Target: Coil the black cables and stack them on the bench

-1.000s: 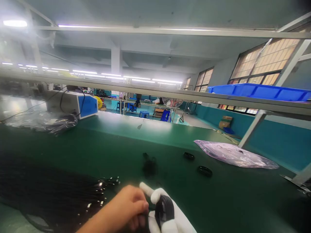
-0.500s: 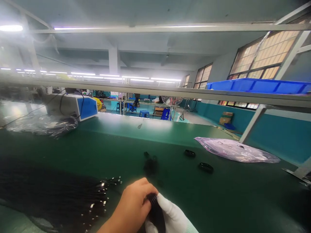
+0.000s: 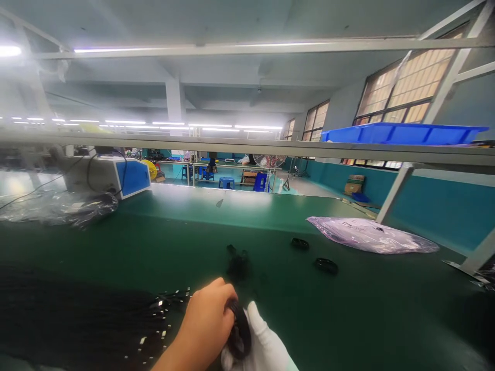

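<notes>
Over the green surface [image 3: 371,309], a black coil [image 3: 244,330] is gripped by the left hand [image 3: 211,319] and cradled in the gloved right hand [image 3: 266,345]; it could be unravelled if either grasp were loosened.

Ceiling tubes [image 3: 258,127] glare; left side hazy; foreground dim.

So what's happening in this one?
A person's bare left hand grips a black coil in front of them, while the right hand, in a white glove, is close against it. On the green table, a pile of black cables lies to the left, and two small black loops lie farther off to the right.
</notes>
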Demonstrator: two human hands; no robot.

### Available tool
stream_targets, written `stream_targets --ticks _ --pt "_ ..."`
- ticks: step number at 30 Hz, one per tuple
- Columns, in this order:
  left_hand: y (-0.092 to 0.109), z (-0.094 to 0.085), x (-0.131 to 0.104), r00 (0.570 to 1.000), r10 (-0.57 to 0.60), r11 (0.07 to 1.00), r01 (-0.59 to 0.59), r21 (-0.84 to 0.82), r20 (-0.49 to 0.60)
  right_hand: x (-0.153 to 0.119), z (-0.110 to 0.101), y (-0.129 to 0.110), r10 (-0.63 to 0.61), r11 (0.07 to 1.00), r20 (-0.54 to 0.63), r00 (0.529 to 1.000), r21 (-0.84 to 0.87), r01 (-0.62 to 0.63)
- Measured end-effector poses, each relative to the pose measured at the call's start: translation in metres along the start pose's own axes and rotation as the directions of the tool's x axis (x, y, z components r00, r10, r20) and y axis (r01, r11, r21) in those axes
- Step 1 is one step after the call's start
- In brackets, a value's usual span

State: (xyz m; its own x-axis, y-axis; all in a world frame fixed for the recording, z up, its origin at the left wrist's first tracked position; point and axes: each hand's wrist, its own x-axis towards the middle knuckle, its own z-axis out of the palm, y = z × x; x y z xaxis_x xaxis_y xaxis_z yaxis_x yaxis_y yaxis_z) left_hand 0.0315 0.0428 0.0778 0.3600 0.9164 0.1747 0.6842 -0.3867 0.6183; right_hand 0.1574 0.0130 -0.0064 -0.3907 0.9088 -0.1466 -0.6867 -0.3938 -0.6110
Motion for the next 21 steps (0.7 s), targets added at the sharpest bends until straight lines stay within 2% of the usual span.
stream_targets --ticks 2,5,7,9,11,12,13,15,17,19,21 --pt "-0.003 -0.008 0.003 0.997 -0.045 0.999 0.046 -0.021 0.063 -0.002 0.001 -0.003 0.038 0.999 -0.054 0.998 0.004 -0.038" --pt "-0.013 -0.017 0.008 0.963 0.005 0.934 0.091 -0.345 0.269 -0.004 0.002 -0.006 0.118 0.992 -0.063 0.991 0.060 -0.114" --pt "-0.020 -0.018 0.010 0.926 -0.004 0.852 0.201 -0.484 0.378 -0.004 0.003 -0.007 0.152 0.988 -0.070 0.986 -0.028 -0.155" --pt "-0.023 -0.014 0.013 0.923 -0.072 0.840 0.261 -0.476 0.379 -0.004 0.004 -0.010 0.083 0.954 -0.110 0.990 -0.279 -0.111" --pt "-0.023 -0.008 0.014 0.949 -0.123 0.866 0.245 -0.436 0.290 -0.005 0.006 -0.014 -0.031 0.850 -0.096 0.995 -0.526 -0.025" --pt "-0.022 -0.005 0.013 0.962 -0.134 0.874 0.227 -0.429 0.237 -0.007 0.006 -0.016 -0.071 0.818 -0.068 0.995 -0.574 0.019" --pt "-0.022 -0.002 0.011 0.970 -0.148 0.872 0.220 -0.437 0.193 -0.008 0.006 -0.018 -0.082 0.820 -0.038 0.996 -0.571 0.046" --pt "-0.022 0.004 0.006 0.967 -0.193 0.843 0.250 -0.477 0.166 -0.012 0.007 -0.022 -0.059 0.880 0.008 0.998 -0.472 0.056" --pt "-0.025 0.012 -0.002 0.948 -0.226 0.788 0.313 -0.529 0.224 -0.015 0.009 -0.023 -0.048 0.907 0.028 0.998 -0.418 0.055" --pt "-0.029 0.020 -0.010 0.931 -0.204 0.701 0.355 -0.619 0.303 -0.017 0.013 -0.024 -0.030 0.899 0.054 0.998 -0.436 0.051" --pt "-0.033 0.028 -0.015 0.929 -0.163 0.588 0.361 -0.723 0.331 -0.017 0.016 -0.024 -0.006 0.899 0.077 0.997 -0.437 0.039"
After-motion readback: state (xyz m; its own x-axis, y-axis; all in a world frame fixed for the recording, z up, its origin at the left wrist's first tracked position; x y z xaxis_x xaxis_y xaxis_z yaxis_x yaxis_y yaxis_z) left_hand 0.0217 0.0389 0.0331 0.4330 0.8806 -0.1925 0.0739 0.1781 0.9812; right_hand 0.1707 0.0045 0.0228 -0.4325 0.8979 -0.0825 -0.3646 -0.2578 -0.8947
